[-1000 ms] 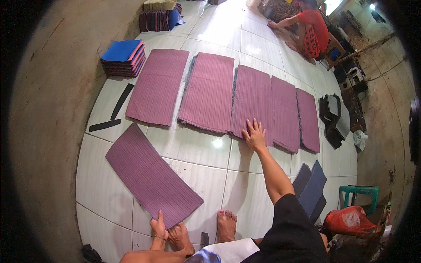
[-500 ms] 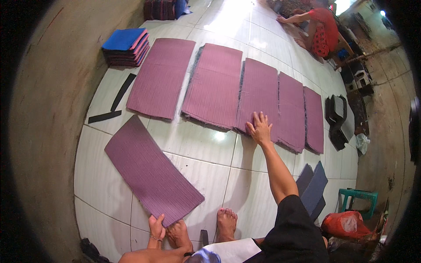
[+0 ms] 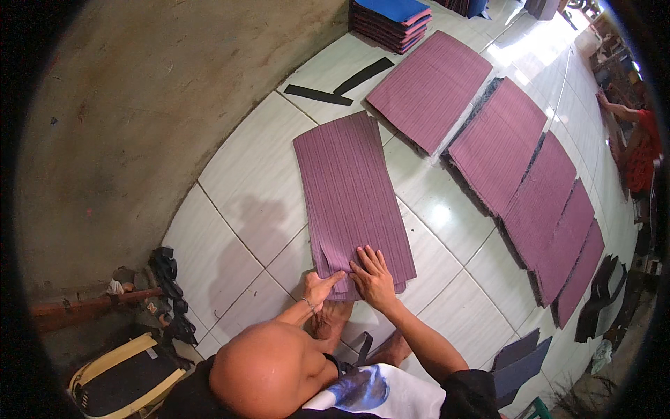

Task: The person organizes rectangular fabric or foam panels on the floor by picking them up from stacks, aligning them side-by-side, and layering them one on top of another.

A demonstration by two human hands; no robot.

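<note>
A purple striped mat piece lies lengthwise on the tiles before me, with offset edges of at least one more piece beneath it. At its near left corner my left hand pinches the edge, thumb on top, and the material there is creased. My right hand rests spread on the near end, just beside the left thumb. Up and to the right runs a slanting row of matching purple stacks, some with frayed grey edges. My bare foot is close behind the near edge.
Two black strips lie near the wall, below a blue-topped stack. Dark blue pieces and black folded pieces lie to the right. A yellow-edged black object is at lower left. A person in red crouches far right.
My view has turned left. My right hand has left the row of stacks and come down onto the near mat piece beside my left hand. The mat piece now lies straighter, with another edge showing underneath.
</note>
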